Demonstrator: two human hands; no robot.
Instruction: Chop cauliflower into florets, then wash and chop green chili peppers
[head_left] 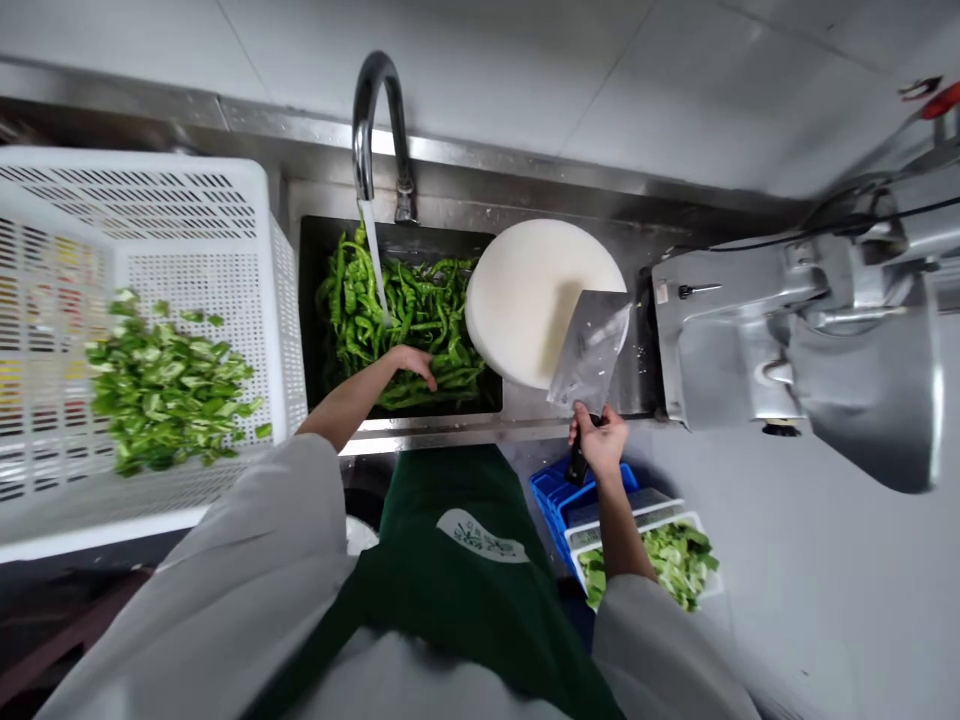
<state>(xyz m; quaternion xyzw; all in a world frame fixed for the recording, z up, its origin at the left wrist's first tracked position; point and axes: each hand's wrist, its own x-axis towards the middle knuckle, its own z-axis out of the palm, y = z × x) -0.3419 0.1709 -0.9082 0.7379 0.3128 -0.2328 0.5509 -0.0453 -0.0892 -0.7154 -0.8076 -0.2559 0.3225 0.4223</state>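
Observation:
Long green peppers [420,300] fill the dark sink basin [319,380] under a running tap. My left hand [411,362] reaches in among the peppers at the basin's near side; its fingertips are partly hidden by them, so its hold is unclear. My right hand [602,438] grips the black handle of a wide cleaver [589,345], its blade pointing away from me. The blade lies over the near right edge of a thick round white cutting board [536,290], which stands right of the basin.
A white perforated crate [274,300] with cut green pieces [176,395] stands at left. The chrome tap [364,120] arches over the basin. A metal slicing machine [750,330] is at right. Blue baskets [551,500] and a white basket of leafy greens [679,560] sit below, lower right.

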